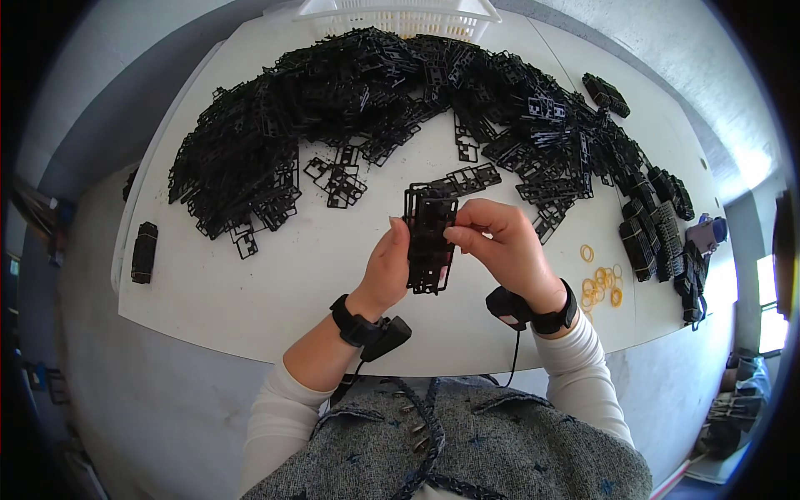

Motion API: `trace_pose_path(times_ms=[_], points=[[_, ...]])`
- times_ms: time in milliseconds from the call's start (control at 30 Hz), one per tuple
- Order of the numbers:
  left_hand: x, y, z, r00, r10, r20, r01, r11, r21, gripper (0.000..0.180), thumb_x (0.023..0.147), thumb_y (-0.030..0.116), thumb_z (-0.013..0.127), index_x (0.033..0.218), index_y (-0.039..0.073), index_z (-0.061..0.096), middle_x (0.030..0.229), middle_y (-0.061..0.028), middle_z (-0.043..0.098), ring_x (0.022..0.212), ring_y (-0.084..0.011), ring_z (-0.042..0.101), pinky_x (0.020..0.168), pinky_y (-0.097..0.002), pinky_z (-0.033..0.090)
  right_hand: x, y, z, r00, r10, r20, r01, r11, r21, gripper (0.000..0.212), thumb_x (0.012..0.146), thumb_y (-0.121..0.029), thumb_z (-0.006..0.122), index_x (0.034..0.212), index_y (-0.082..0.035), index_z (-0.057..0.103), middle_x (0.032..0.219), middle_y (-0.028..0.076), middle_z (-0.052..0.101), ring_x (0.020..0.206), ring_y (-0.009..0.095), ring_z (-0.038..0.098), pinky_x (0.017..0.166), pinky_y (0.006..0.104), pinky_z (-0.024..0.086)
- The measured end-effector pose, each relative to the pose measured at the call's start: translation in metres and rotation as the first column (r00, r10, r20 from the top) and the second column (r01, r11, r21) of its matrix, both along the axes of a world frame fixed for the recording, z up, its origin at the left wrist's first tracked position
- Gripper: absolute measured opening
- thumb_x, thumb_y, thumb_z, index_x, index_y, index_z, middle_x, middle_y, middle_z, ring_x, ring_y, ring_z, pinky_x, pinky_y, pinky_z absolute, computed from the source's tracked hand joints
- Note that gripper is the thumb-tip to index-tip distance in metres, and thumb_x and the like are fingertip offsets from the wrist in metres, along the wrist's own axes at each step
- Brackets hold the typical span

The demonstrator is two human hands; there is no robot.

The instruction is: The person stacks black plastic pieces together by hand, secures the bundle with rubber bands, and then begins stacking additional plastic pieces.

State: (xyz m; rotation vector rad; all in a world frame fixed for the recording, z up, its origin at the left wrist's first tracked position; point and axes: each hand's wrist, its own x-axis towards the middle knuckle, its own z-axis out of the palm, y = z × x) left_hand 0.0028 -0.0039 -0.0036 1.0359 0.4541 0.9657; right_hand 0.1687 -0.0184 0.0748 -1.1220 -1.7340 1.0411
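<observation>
Between my two hands, above the near middle of the table, is a small stack of black plastic frames (pixel 430 242), held on end. My left hand (pixel 387 265) grips the stack along its left side, thumb pointing up. On the other side, my right hand (pixel 498 242) pinches the stack's right edge with thumb and fingertips. A large heap of loose black plastic frames (pixel 333 92) arches across the table beyond my hands. One loose frame (pixel 475 177) lies just behind the stack, and a few others (pixel 337 179) lie to its left.
Yellow rubber bands (pixel 602 287) lie right of my right wrist. Banded bundles of black frames (pixel 637 242) are grouped at the right edge, with single bundles at far left (pixel 144 252) and far right (pixel 606 95). A white plastic basket (pixel 400 18) stands at the back of the white table (pixel 250 308).
</observation>
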Motion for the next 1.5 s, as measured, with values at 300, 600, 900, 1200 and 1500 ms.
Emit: trace_pose_path(times_ms=[300,600,900,1200,1500], points=[[0.004,-0.003,0.0,1.0,0.016,0.027,-0.014,0.998,-0.062,0.078,0.086,0.066,0.013,0.113,0.002,0.048,0.085,-0.0098,0.058,0.068,-0.0164,0.057,0.06,-0.0276,0.05,0.0,-0.002,0.002,0.995,-0.094,0.028,0.096,0.991,-0.095,0.009,0.082,-0.003,0.063,0.078,0.002,0.057,0.068,0.001,0.058,0.061,0.006,0.053,0.055,0.0185,0.043],[0.002,-0.004,0.0,0.992,-0.055,0.117,0.054,0.999,0.004,0.067,0.092,0.057,0.014,0.116,0.003,0.047,0.091,-0.0063,0.059,0.073,-0.0113,0.057,0.067,-0.0249,0.049,-0.003,-0.004,0.002,0.993,-0.108,0.057,0.112,0.99,-0.085,0.01,0.081,-0.004,0.064,0.079,0.002,0.056,0.068,0.001,0.06,0.061,0.006,0.055,0.056,0.0186,0.044],[0.002,-0.002,-0.001,0.983,-0.113,0.146,0.111,0.994,0.025,0.067,0.091,0.06,0.017,0.114,0.003,0.045,0.087,-0.0068,0.057,0.072,-0.0124,0.057,0.064,-0.0241,0.049,-0.005,-0.005,0.005,0.995,-0.097,0.019,0.098,0.993,-0.063,0.012,0.08,-0.004,0.066,0.076,0.001,0.056,0.066,0.002,0.059,0.061,0.007,0.055,0.057,0.0196,0.044],[0.001,-0.004,0.008,0.994,-0.094,-0.06,0.103,0.978,0.18,0.041,0.095,0.039,0.041,0.116,0.003,0.04,0.088,-0.008,0.056,0.074,-0.0144,0.057,0.064,-0.0249,0.048,-0.003,-0.002,0.004,0.971,-0.168,0.172,0.164,0.986,0.036,0.014,0.078,-0.004,0.067,0.072,0.001,0.055,0.063,0.003,0.058,0.06,0.007,0.054,0.054,0.0203,0.042],[0.003,-0.004,0.013,0.998,-0.042,-0.049,0.048,0.99,0.129,0.036,0.095,0.03,0.044,0.116,0.002,0.039,0.087,-0.0077,0.056,0.079,-0.0156,0.057,0.066,-0.0257,0.048,-0.002,0.0,0.006,0.98,-0.115,0.164,0.134,0.985,-0.108,0.013,0.079,-0.005,0.065,0.079,-0.001,0.053,0.067,0.002,0.058,0.062,0.007,0.056,0.053,0.0215,0.042]])
